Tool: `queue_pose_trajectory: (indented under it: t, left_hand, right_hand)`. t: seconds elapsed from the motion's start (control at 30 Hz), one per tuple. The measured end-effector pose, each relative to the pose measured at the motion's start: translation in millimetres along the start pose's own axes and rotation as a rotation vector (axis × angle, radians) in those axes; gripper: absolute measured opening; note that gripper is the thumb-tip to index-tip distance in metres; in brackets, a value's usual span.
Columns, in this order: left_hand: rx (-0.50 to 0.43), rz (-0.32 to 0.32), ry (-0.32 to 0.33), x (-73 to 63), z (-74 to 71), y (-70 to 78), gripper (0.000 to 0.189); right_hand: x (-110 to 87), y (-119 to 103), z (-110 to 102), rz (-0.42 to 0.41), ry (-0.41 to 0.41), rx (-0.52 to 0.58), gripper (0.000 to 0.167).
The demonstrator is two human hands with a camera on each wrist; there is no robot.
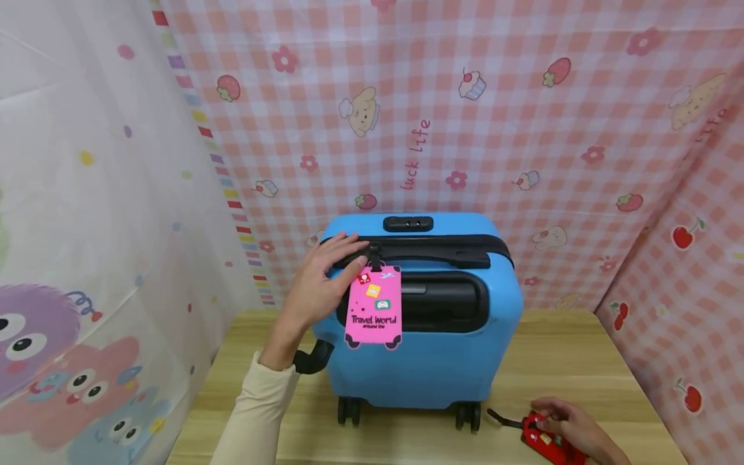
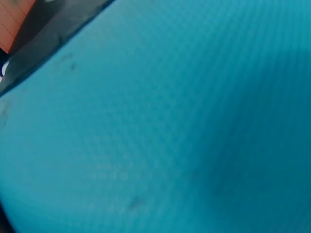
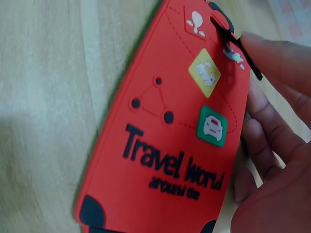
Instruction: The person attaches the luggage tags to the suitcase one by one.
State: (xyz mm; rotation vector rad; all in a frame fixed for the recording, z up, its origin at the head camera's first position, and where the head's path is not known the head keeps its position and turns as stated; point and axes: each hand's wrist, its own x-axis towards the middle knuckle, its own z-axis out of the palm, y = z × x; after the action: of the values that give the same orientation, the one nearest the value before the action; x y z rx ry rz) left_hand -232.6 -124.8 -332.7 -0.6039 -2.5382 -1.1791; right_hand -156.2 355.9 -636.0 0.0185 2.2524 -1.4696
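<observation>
Read "Travel World" on pink tag [image 1: 380,311] and near-right red tag [image 3: 160,121], pinched by right hand [image 1: 572,427]; found left hand [image 1: 321,281] straight-fingered.

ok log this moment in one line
left hand: on blue suitcase, beside pink tag | right hand: holds red tag | pink tag: hangs at black handle | red tag: apart from suitcase

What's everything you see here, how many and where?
Table: one, tan, lower middle
Suitcase: one, blue and black, upright on the table
Pink tag: one, pink, at the suitcase's front
Red tag: one, red, table's near right
Checked cloth: at least one, pink, behind and right
White cloth: one, white, left
Black piece: one, black, by suitcase's left edge
Sleeve: one, cream, left arm
Left hand: one, bare, at suitcase's upper left
Right hand: one, bare, gripping the red tag
</observation>
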Motion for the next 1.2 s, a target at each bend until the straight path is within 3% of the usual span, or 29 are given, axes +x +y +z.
queue_pose_trajectory:
  t: [0.27,0.57,0.77,1.0,1.2]
  left_hand:
    - [-0.007,-0.016,-0.014,0.9,2.1,-0.8,0.042]
    - [-0.012,-0.01,-0.005,-0.1,0.7,-1.5,0.042]
    - [-0.012,-0.015,-0.001,-0.9,-0.9,-1.3,0.042]
    - [-0.003,-0.022,-0.002,-0.9,-2.3,-0.3,0.043]
    - [-0.018,-0.024,0.001,-1.1,-2.6,0.0,0.042]
  right_hand:
    - [1.5,-0.5,0.4,0.027,0.033,-0.028,0.046]
    - [5.7,-3.5,0.9,0.104,0.143,-0.078,0.041]
    - [5.5,-5.6,-2.2,0.075,0.102,-0.048,0.046]
    - [7.5,-8.0,-9.3,-0.028,-0.029,-0.067,0.04]
    - [5.1,-13.4,-8.2,-0.008,-0.026,-0.044,0.035]
